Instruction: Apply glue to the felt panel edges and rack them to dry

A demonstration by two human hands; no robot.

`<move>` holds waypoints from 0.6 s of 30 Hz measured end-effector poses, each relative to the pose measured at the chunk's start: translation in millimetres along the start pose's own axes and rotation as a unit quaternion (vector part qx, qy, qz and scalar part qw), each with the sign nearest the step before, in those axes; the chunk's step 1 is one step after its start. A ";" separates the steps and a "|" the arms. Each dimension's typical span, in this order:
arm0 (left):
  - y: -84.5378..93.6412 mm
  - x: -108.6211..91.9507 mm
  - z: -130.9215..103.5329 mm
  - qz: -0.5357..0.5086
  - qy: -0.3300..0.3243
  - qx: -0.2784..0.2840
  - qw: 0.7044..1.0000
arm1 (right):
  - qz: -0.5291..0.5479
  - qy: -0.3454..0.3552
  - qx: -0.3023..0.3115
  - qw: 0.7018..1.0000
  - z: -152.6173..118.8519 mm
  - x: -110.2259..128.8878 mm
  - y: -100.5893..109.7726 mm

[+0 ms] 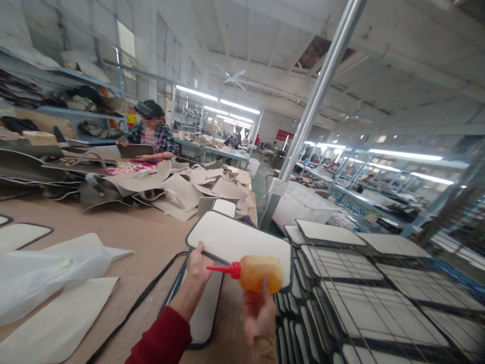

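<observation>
My left hand (197,267), below a dark red sleeve, grips the near left edge of a cream panel with dark edging (238,237). That panel is held up off the table and tilted. In my right hand (259,308) is a squeeze bottle (261,273) of amber liquid, lying sideways with its red nozzle pointing left toward my left wrist. The bottle overlaps the panel's lower right part in view; whether they touch I cannot tell. Under my hands lies another cream panel with dark edging (206,308), and a black strip (142,298) runs beside it on the table.
To the right, a wire rack (359,313) bears stacks of edged panels. White plastic film (56,273) and a loose cream piece (64,323) lie at left. Beige cut pieces (185,194) pile up ahead. Beyond them sits a person (149,136) holding a dark panel. A metal post (303,126) rises at right.
</observation>
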State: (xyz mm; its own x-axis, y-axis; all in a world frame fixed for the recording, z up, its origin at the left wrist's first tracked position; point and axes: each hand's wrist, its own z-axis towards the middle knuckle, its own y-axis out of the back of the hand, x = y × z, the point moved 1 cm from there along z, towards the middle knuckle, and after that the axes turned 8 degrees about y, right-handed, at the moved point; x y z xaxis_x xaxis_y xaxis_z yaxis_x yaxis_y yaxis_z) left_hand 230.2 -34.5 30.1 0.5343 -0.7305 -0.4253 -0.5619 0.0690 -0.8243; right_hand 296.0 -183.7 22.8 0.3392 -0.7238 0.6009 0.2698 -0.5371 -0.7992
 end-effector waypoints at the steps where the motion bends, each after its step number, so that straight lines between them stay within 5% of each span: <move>1: 2.6 -0.7 -7.5 -0.012 -0.010 0.018 1.000 | -0.002 0.009 -0.002 1.000 4.3 3.3 4.0; 4: 20.4 -11.5 -27.2 -0.029 -0.022 0.048 0.998 | -0.007 0.022 0.006 1.000 14.4 16.0 16.1; 7: 40.7 -36.1 -36.1 0.044 -0.090 -0.112 0.989 | -0.011 0.013 0.024 1.000 18.5 28.0 23.7; 9: 37.0 -56.4 -36.3 0.182 -0.195 -0.174 0.948 | -0.017 0.005 0.039 0.999 17.1 31.8 25.7; 11: 13.8 -71.9 -32.7 0.357 -0.272 -0.098 0.888 | -0.024 -0.008 0.058 0.998 12.3 30.7 25.8; 14: -36.8 -78.7 -23.8 0.504 -0.284 0.067 0.813 | -0.031 -0.030 0.101 0.994 1.4 23.4 24.3; 18: -81.1 -69.7 -7.7 0.626 -0.190 0.171 0.737 | -0.030 -0.042 0.163 0.985 -10.6 15.7 22.3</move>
State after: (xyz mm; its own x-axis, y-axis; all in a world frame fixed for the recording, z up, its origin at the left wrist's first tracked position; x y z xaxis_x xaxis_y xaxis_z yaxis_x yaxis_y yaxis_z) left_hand 233.6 5.6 129.4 -0.0919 0.2899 -0.9526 -0.6077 0.7416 0.2843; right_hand 297.7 -211.6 14.3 0.3835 -0.6487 0.6574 0.5626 -0.4004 -0.7233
